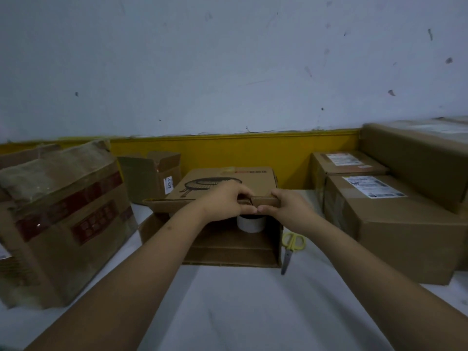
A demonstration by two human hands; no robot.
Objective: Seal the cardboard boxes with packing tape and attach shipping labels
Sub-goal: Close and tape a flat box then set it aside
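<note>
A scuffed pale wall with a yellow band along its foot backs a white surface (240, 300) crowded with cartons. In the middle, toward the far edge, stands an open box (228, 239) with its mouth facing the person. Both hands are on its upper flaps: the left hand (225, 201) and the right hand (291, 206) each curl their fingers round a flap edge and bring the two together at the centre seam. A roll of tape (251, 223) sits inside the box, under the flaps — it would have to come out before the box closes. Yellow-handled scissors (291, 247) lie on the surface just beside the box's right wall.

By the right edge, two stacked boxes (379, 211) already carry white labels (372, 186), so I judge those finished. The box in hand shows no tape on its seam and no label that I can see — closing, taping and labelling remain. A battered, taped carton (63, 219) sits at the left; whether it is finished I cannot tell.
</note>
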